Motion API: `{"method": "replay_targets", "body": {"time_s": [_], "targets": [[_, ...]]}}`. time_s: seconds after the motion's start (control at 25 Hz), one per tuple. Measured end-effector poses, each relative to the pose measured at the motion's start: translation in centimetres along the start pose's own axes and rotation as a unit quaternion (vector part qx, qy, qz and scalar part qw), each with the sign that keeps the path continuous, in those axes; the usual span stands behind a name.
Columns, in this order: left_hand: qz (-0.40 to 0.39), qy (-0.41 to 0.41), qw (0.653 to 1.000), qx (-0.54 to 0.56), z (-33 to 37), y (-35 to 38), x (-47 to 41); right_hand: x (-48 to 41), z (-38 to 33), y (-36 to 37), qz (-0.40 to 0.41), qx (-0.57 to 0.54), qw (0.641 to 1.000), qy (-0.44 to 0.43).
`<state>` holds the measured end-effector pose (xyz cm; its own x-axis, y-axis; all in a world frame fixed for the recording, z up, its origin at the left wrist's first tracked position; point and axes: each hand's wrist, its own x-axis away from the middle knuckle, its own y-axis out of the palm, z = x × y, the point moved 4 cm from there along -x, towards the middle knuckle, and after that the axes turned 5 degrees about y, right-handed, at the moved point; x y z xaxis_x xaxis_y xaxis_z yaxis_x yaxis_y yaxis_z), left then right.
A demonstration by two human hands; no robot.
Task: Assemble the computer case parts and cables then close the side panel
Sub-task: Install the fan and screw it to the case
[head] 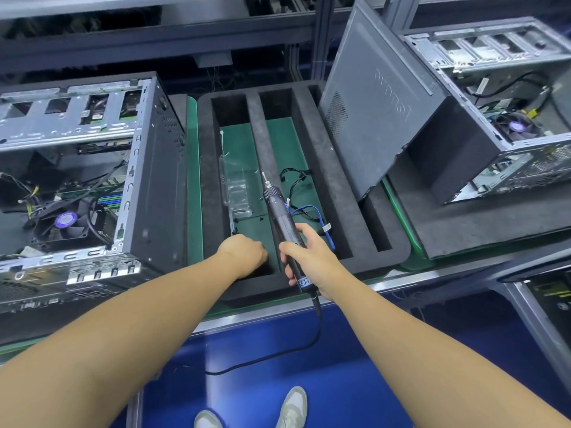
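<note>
An open computer case (92,186) lies on its side at the left, its fan and cables showing. Between the cases sits a black foam tray (327,168) with slots. My right hand (312,257) grips a black electric screwdriver (279,217), tip pointing away over the tray. My left hand (244,250) reaches down into the near end of the tray's left slot with fingers curled; what they touch is hidden. A dark side panel (380,100) leans against a second open case (506,112) at the right.
Clear plastic bags (234,186) lie in the left slot, black and blue cables (304,208) in the middle slot. A green mat (194,186) covers the bench. The screwdriver's cord (278,353) hangs over the bench edge above a blue floor. Shelving runs along the back.
</note>
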<state>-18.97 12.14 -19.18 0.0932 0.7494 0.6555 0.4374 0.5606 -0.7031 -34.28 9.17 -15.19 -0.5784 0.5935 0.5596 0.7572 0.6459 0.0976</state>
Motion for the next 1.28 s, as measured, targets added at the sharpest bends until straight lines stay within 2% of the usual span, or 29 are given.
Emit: {"method": "replay_targets", "body": {"time_s": [0.08,0.12,0.16,0.2,0.24,0.28,0.32,0.36,0.4,0.44,0.48,0.52,0.76,0.8,0.96,1.08,1.28], "targets": [[0.009,0.001,0.998,0.063,0.0,0.1,-0.1,0.0,0.0,0.1,-0.001,0.000,1.000,-0.003],[0.037,-0.012,0.991,0.132,-0.3,-0.3,-0.1,0.0,-0.1,0.0,-0.002,0.001,1.000,-0.005],[0.086,-0.034,0.971,0.222,-0.9,-0.9,0.0,0.0,-0.2,0.0,-0.005,0.003,1.000,-0.006],[0.147,-0.070,0.929,0.332,-1.7,-1.5,0.4,0.2,-0.3,0.0,-0.009,0.005,1.000,-0.007],[0.208,-0.127,0.862,0.445,-2.8,-2.0,1.0,0.5,-0.5,0.0,-0.013,0.005,1.000,-0.008],[0.255,-0.193,0.771,0.550,-3.8,-2.1,1.9,0.9,-0.7,0.0,-0.018,0.006,1.000,-0.011],[0.279,-0.248,0.657,0.655,-4.6,-2.1,2.8,1.4,-0.9,-0.1,-0.023,0.010,1.000,-0.014],[0.286,-0.271,0.518,0.760,-4.9,-2.0,3.4,1.9,-1.1,-0.1,-0.028,0.018,0.999,-0.016],[0.285,-0.258,0.371,0.845,-4.9,-2.3,3.9,2.5,-1.2,-0.2,-0.032,0.030,0.999,-0.015],[0.285,-0.232,0.251,0.896,-5.0,-2.7,4.3,3.1,-1.3,-0.2,-0.035,0.044,0.998,-0.013],[0.286,-0.205,0.172,0.920,-5.3,-3.1,4.9,3.8,-1.6,-0.1,-0.035,0.059,0.998,-0.013],[0.288,-0.178,0.133,0.931,-5.5,-3.5,5.7,4.6,-2.1,0.2,-0.035,0.071,0.997,-0.016],[0.338,-0.069,0.046,0.937,-6.3,-6.7,12.1,10.1,-5.8,3.5,-0.004,0.085,0.995,-0.055],[0.344,-0.061,0.041,0.936,-6.6,-7.3,13.6,11.4,-6.3,4.4,0.002,0.088,0.994,-0.060],[0.372,-0.022,0.086,0.924,-7.4,-8.0,20.9,16.0,-6.8,9.2,0.016,0.116,0.990,-0.084],[0.377,0.025,0.071,0.923,-7.7,-5.7,26.5,18.8,-6.3,13.7,0.020,0.137,0.986,-0.089],[0.367,0.045,0.056,0.927,-7.6,0.5,33.4,22.5,-3.5,20.8,0.005,0.142,0.986,-0.091]]}}
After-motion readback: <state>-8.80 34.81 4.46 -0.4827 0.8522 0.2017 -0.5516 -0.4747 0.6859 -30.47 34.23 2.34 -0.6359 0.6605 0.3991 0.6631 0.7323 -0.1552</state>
